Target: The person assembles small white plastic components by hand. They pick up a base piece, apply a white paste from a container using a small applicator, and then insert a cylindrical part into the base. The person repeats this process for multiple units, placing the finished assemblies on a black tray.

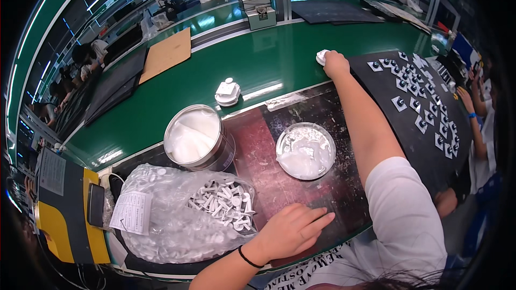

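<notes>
My right hand (337,65) reaches far out over the green belt, its fingers closed on a small white plastic part (322,57). Near the front edge of the work surface rests my left hand (293,230), open, fingers loosely stretched to the right and nothing visible in them. Beyond that hand is a clear round dish (306,151) with whitish, grease-like paste in it. To its left, a clear plastic bag (161,225) spills small white plastic pins (231,204). Another white part (228,92), stacked with a knob on top, sits on the belt.
A metal tin (193,137) of white paste stands behind the bag. At right, a black mat (435,102) carries many small white pieces with dark centres. A yellow and grey machine (64,209) is at left. A metal post rises behind the belt; co-workers stand at right and far back.
</notes>
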Action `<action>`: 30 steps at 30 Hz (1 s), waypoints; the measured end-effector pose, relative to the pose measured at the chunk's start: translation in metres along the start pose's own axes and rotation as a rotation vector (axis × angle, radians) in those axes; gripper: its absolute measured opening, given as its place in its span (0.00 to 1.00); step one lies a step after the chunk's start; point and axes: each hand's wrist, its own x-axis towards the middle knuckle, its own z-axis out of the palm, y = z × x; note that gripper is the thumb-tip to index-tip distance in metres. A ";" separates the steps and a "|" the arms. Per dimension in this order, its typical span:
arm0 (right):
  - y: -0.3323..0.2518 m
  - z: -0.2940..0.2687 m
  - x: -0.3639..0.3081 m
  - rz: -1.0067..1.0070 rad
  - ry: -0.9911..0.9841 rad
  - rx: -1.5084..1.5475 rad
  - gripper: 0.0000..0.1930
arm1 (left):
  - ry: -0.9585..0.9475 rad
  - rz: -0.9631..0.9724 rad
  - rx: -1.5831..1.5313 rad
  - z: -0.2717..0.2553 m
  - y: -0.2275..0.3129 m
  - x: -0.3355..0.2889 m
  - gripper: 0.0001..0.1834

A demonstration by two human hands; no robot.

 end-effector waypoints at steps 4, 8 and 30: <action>-0.004 -0.017 -0.006 -0.084 -0.002 0.046 0.14 | -0.010 0.011 0.011 -0.001 0.002 0.003 0.24; -0.020 -0.054 -0.028 -0.254 -0.050 0.366 0.19 | -0.004 0.029 0.026 -0.004 0.003 0.002 0.24; 0.021 -0.090 -0.319 -0.665 -0.834 0.803 0.17 | 0.196 0.028 0.145 -0.017 0.018 0.006 0.21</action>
